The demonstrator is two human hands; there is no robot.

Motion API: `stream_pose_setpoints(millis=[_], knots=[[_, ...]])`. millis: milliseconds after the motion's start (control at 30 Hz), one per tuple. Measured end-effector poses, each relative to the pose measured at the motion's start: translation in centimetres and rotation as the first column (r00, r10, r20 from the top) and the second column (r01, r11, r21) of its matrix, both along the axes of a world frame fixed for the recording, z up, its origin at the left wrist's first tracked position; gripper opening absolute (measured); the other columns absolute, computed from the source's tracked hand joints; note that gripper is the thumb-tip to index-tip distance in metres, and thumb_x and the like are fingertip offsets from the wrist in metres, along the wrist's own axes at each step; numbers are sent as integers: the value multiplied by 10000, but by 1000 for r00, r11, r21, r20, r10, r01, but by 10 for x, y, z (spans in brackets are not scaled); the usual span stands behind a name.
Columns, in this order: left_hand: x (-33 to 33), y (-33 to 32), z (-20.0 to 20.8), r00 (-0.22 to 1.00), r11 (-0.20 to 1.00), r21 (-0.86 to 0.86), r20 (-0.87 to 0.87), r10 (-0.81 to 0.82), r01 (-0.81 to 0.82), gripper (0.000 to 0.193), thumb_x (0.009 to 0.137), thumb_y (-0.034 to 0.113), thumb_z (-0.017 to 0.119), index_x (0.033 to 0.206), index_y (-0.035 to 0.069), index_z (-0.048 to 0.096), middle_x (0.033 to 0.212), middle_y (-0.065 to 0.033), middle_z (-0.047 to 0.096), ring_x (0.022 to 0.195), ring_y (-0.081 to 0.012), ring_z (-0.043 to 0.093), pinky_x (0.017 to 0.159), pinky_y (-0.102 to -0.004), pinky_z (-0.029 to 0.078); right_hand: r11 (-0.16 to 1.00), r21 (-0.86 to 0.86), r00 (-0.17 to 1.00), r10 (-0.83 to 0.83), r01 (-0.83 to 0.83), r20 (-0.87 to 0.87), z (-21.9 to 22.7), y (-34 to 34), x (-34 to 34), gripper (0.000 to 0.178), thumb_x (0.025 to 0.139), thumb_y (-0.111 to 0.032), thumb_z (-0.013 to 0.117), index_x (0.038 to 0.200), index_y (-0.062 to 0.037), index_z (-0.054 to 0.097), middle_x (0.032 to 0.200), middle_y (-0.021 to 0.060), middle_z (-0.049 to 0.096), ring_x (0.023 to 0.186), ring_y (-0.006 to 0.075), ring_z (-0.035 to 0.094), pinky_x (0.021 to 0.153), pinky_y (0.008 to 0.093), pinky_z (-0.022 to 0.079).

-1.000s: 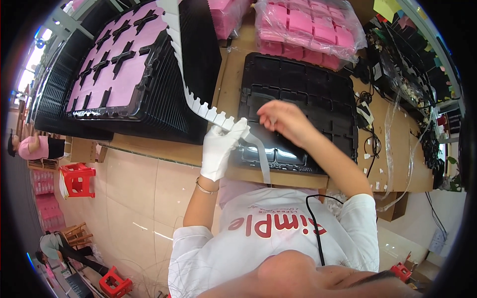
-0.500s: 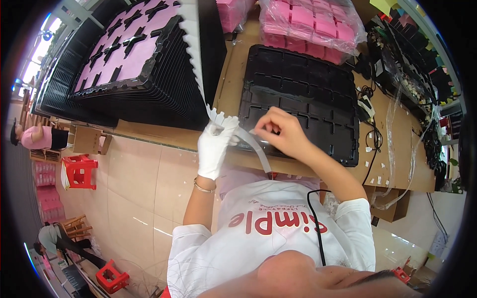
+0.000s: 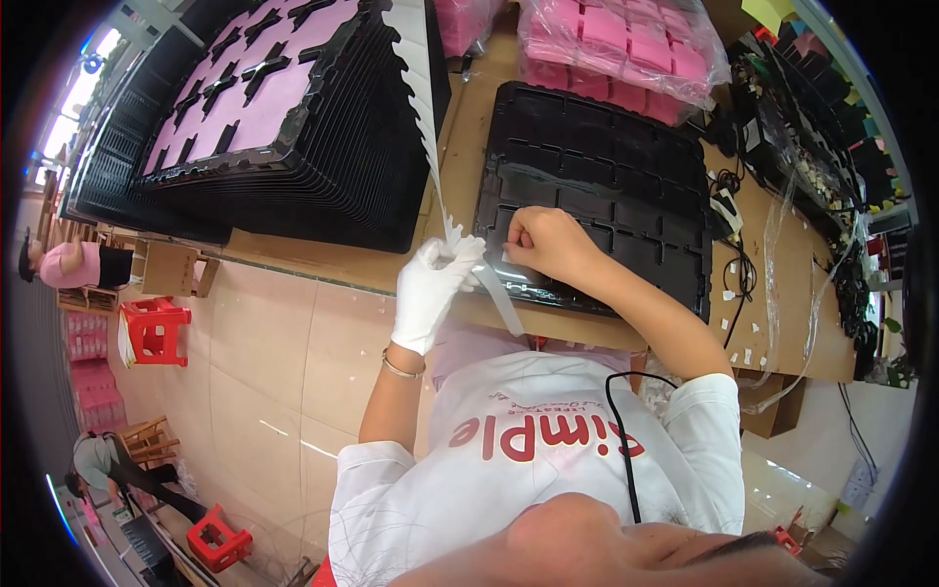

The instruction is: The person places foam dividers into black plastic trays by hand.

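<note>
My left hand (image 3: 427, 298), in a white glove, is closed around a long white strip (image 3: 421, 93) with a notched edge. One length of the strip runs up past the tray stack, and a bare tail hangs below the glove. My bare right hand (image 3: 556, 245) is closed in a pinch over the near left part of a black plastic tray (image 3: 606, 186). A tiny white piece shows at its fingertips, too small to name surely. Moulded cross-shaped ridges mark the tray, which lies flat on the brown tabletop.
At left rises a tall stack of black trays (image 3: 323, 166) with pink pads on top. Pink foam pieces in clear plastic (image 3: 626, 44) lie behind the flat tray. Cables (image 3: 743, 274) and white scraps are at right. Two people and red stools (image 3: 156, 331) are beyond the table's left side.
My left hand has shifted slightly right, and the strip above it now slants further right. My right hand's fingers have curled in closer over the tray's near edge.
</note>
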State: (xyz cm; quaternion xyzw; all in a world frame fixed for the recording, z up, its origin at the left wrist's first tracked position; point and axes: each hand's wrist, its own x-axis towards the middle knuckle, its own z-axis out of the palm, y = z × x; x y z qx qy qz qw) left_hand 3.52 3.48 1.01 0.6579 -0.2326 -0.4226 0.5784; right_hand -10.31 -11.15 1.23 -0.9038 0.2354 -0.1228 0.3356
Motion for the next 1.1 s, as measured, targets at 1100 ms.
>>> stream_pose_setpoints(millis=[1100], knots=[[-42,-71,27,971,977,-108,-135,-196,182,243,893,164,688,1059,-4,628,851,-57,667,658,-93,628,586,-218,511,961,177,843,-271,212,464,10,7,-68,102,804,-112,733,853,-46,673,684,-8,609,625,67,564,562,257,459]])
